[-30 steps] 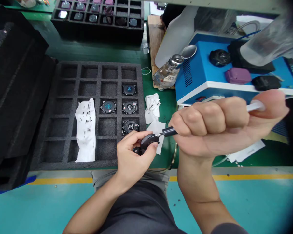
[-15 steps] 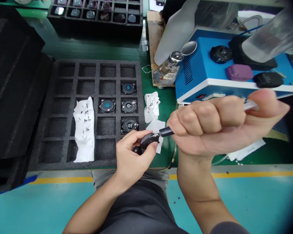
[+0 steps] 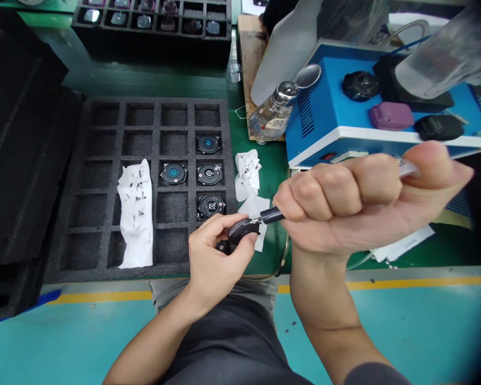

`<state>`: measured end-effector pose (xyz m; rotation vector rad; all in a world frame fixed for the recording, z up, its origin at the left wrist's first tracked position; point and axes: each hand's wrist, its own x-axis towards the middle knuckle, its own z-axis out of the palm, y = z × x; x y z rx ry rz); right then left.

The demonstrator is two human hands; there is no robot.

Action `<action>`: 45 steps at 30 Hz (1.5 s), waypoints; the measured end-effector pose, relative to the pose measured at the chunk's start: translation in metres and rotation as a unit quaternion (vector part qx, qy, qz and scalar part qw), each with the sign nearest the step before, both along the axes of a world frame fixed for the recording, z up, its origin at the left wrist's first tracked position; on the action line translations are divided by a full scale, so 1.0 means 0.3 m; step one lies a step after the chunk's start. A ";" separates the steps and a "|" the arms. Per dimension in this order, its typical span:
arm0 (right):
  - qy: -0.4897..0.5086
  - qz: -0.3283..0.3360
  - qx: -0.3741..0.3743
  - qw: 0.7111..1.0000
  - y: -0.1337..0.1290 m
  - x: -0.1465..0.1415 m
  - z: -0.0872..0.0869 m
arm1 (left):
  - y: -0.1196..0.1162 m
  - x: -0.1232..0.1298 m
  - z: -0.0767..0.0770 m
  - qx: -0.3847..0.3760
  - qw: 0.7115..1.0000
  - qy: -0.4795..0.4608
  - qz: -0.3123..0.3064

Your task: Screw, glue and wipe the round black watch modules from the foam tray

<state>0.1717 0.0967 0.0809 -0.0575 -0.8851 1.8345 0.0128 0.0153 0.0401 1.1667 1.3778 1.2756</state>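
Observation:
Between the thumb and fingers of my left hand (image 3: 214, 256) is a round black watch body (image 3: 240, 231), held tilted up on its edge. My right hand (image 3: 344, 206) makes a fist around a slim pen-shaped tool (image 3: 272, 215). Its black front end and thin metal tip stick out toward the left; a pale translucent end shows near the thumb. The tip meets the upper right edge of the watch body. My left fingers partly hide another watch part (image 3: 223, 246) in the foam tray (image 3: 154, 184). Several round watches, such as one watch (image 3: 210, 206), sit in its right-hand compartments.
Across the tray lies a white cloth strip (image 3: 136, 214) with dark scraps. Speckled white paper (image 3: 247, 171) is right of the tray. A glass bottle (image 3: 274, 112) stands beside a blue machine (image 3: 318, 112). Black foam boxes (image 3: 20, 160) are stacked left; another foam tray (image 3: 152, 45) is behind.
The view has shifted slightly, so the surroundings sit a little further left. Both hands keep the same grips, with the tool tip still at the watch body's edge.

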 end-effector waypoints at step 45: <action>0.041 0.005 -0.022 0.999 0.003 0.029 -0.011 | 0.002 -0.002 0.003 0.007 1.000 0.011 0.005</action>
